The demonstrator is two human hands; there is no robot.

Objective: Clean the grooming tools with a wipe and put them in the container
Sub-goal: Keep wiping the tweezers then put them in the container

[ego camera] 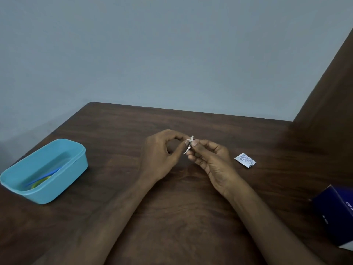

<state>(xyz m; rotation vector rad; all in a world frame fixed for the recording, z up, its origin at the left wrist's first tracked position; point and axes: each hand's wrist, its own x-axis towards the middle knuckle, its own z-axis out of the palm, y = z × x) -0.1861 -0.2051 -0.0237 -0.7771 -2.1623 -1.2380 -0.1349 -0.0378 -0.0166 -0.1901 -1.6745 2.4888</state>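
A dark brown wooden surface (pixel 118 131) fills the lower half of the view, set against a pale grey-blue wall (pixel 152 54), with a brown panel (pixel 328 96) rising at the right. On the left part of the surface stands a light blue rectangular container (pixel 76 161), open at the top; inside it lie a blue tool (pixel 44 176) and something yellow-green (pixel 39 183), partly hidden by the near wall. At the right edge a dark blue box (pixel 332 213) juts into view, cut off by the frame.

Both forearms reach in from below and meet over the middle of the surface. The left hand (pixel 160 155) has its grip narrow, thumb and forefinger pinched on a small white wipe (pixel 191 139) wrapped about the upper end of a thin metal tool (pixel 187 149). The right hand (pixel 212 159) pinches the same tool from the other side, its fingertips touching those of the left. The tool hangs tilted between them, held above the surface and well apart from the container; what kind of tool it is cannot be told at this size.

Just to the right of the right hand lies a torn white sachet (pixel 245 160) with fine print, flat on the surface
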